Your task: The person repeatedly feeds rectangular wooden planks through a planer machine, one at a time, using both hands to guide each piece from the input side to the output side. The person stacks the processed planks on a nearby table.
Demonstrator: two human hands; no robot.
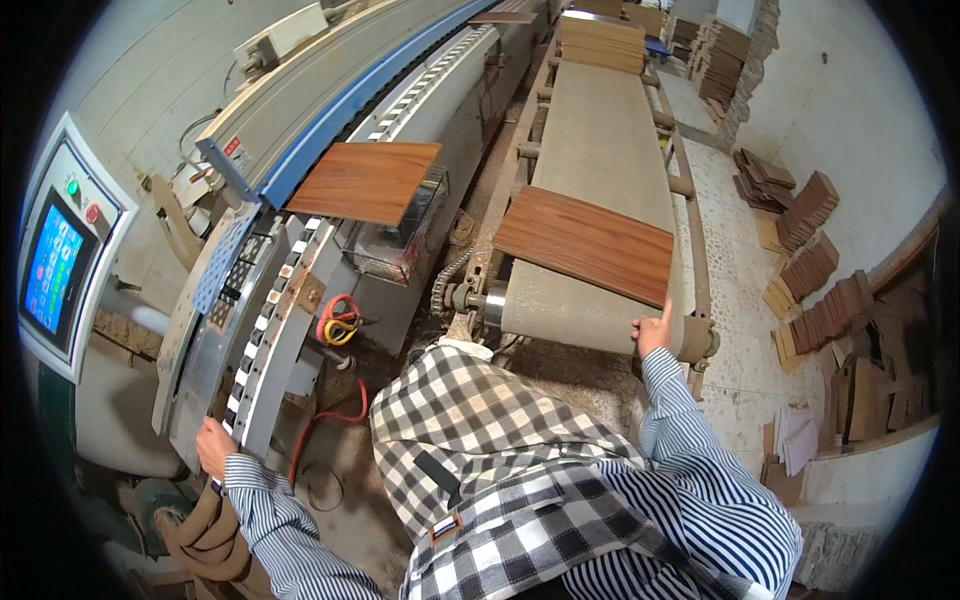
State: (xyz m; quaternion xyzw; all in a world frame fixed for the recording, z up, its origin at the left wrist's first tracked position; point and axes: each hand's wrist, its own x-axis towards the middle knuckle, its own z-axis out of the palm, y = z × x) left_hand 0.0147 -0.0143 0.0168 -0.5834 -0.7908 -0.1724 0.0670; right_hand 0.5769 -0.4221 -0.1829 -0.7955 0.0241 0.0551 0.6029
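My right hand [653, 328] is at the near right corner of a reddish-brown wood-grain board [590, 243]. Its index finger points forward beside that corner, the other fingers are curled, and it grips nothing. The board lies slantwise on a wide grey-beige conveyor belt [610, 130]. My left hand [213, 447] rests at the near end of the machine's roller rail [262, 345], its fingers partly hidden and holding no loose thing. A second wood-grain board [367, 182] lies across the machine's feed track, beyond both hands.
A control panel [62, 250] with a lit screen stands at left. Red and yellow loops [338, 320] hang beside the rail above a red hose [350, 412]. Stacked boards [602, 42] sit at the belt's far end; more brown panels [808, 210] lean along the right wall.
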